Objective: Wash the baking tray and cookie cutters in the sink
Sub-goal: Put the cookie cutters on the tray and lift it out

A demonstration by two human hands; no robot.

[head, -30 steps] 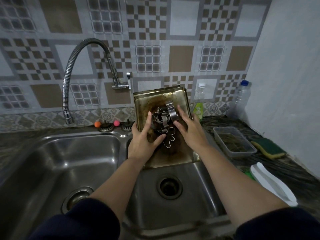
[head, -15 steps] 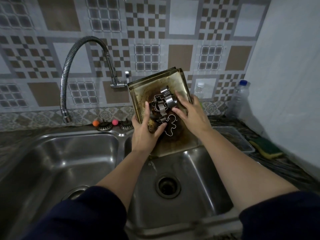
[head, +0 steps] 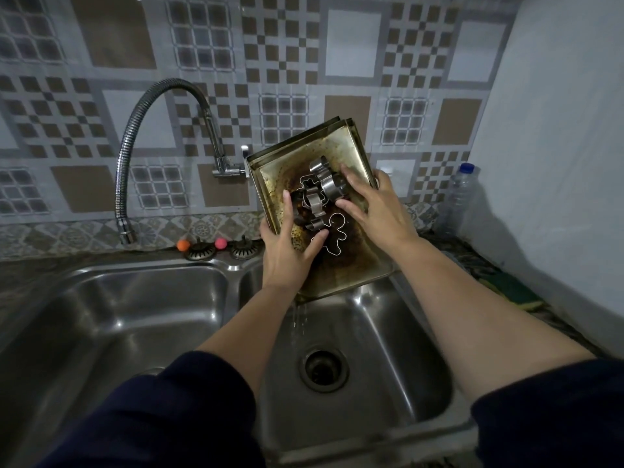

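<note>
From the head camera, you hold the baking tray (head: pixel 341 265) tilted over the right basin of the sink (head: pixel 388 332), its far edge raised toward the tiled wall (head: pixel 304 45) and its near corner lowest. A thin stream of water runs off that low corner into the basin, beside the drain (head: pixel 323 368). The tray's inside is dark with burnt-on stains, and more than one tray seems to be stacked there, since doubled edges show along the top.

Your left hand (head: pixel 290 255) grips the tray's left rim, with the thumb lying over the stained surface against the cookie cutters (head: pixel 320 197). Your right hand (head: pixel 374 211) clasps the right rim, fingers spread across the tray and pressing on the upper cutters. The cutters sit bunched in the middle of the tray between your two hands; the lowest one is a gingerbread-man outline (head: pixel 336 236) lying flat.

The curved tap (head: pixel 135 146) arches over the left basin, well apart from the tray. On the bench behind the sink lie two sink strainers (head: pixel 221 251) with an orange knob and a pink one. At the right stand a plastic bottle (head: pixel 461 194) by the wall and a green sponge (head: pixel 510 288) on the bench.
</note>
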